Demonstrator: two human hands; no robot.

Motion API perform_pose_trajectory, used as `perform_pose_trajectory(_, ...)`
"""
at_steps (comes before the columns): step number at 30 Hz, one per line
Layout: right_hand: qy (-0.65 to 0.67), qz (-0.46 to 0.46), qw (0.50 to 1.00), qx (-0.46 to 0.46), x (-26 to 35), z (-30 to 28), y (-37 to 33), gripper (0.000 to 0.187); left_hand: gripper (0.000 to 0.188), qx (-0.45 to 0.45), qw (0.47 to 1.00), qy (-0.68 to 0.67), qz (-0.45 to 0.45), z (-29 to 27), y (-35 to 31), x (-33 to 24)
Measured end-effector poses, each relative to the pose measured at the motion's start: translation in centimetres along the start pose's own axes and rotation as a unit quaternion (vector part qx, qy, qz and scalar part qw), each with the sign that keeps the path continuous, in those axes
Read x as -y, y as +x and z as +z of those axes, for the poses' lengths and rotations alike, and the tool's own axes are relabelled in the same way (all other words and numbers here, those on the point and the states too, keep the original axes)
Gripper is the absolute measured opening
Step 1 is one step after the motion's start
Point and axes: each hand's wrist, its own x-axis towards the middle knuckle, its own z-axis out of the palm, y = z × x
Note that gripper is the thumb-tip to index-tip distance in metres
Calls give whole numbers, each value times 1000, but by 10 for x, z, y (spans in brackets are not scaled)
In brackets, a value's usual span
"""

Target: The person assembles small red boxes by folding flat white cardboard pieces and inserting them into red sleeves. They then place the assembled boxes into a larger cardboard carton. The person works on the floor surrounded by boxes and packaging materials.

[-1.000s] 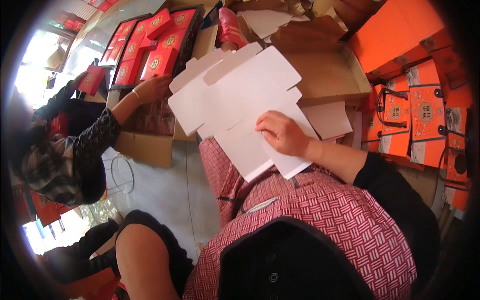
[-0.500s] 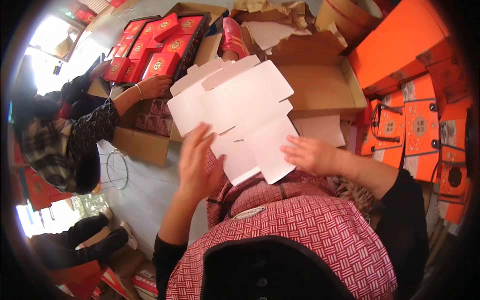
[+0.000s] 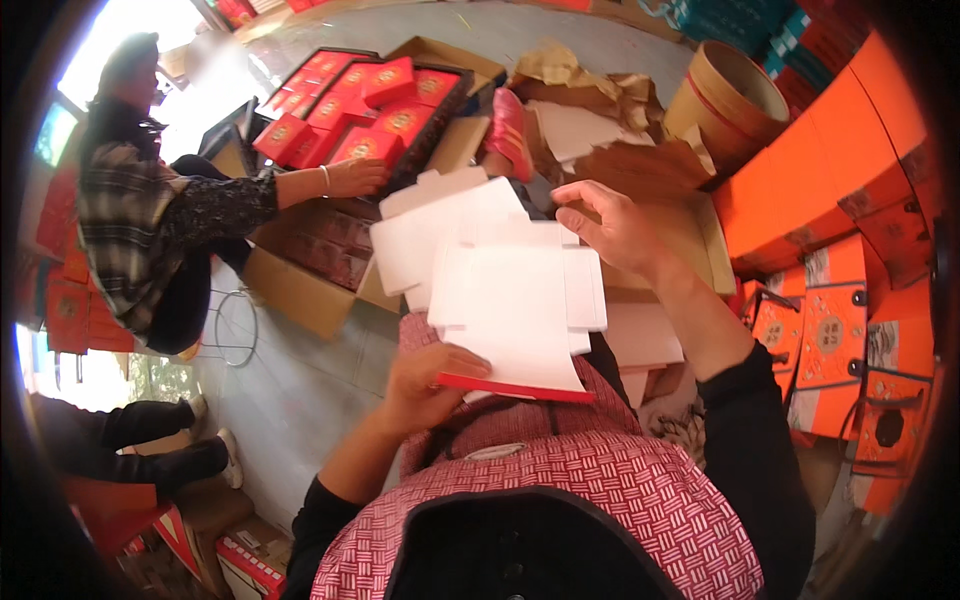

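Over the lap, above a red-and-white woven apron (image 3: pixel 560 480), a flat white carton blank (image 3: pixel 515 315) with a red underside is held. Its lower edge is pinched by the left hand (image 3: pixel 430 385), thumb on top and fingers curled beneath, while its upper right corner is touched by the right hand (image 3: pixel 610 225), whose fingers are loosely spread and bent over the card. A second white blank (image 3: pixel 440 225) is seen just behind the first, partly covered by it.

Several risks can be judged from this. Because the sheet is gripped only at one edge and a far corner, it may sag or twist, and a crease could be set off its scored line. The two blanks overlap, so both might be lifted or folded together if they are not separated. The thin flaps at the right side (image 3: pixel 585 290) could be bent or torn if pressed against the open brown cardboard box (image 3: pixel 690 225) close behind.

To the left, another person's hand (image 3: pixel 355 178) rests at a tray of red gift boxes (image 3: pixel 375 110); that tray is near enough that a swung blank might brush it. Orange boxes (image 3: pixel 835 330) are stacked at the right.
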Motion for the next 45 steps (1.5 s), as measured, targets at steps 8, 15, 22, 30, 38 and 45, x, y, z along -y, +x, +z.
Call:
perform_pose_trajectory(8,-235,42,958,160,-17,31,9,27,34,-48,942,-113,-313,23,15,12)
perform_pose_trajectory(15,260,44,912,316,4,13,20,16,31,-103,861,-242,-436,15,43,25)
perform_pose_trajectory(22,417,287,788,351,-3,23,43,27,32,-56,826,-301,-474,8,47,43)
perform_pose_trajectory(30,249,170,840,452,4,46,54,36,33,-72,819,-311,-476,8,48,50)
perform_pose_trajectory(38,246,166,836,462,9,45,46,44,33,-53,842,-282,-458,10,43,55)
perform_pose_trajectory(45,143,48,880,450,19,51,36,50,31,-41,843,-263,-467,11,37,56)
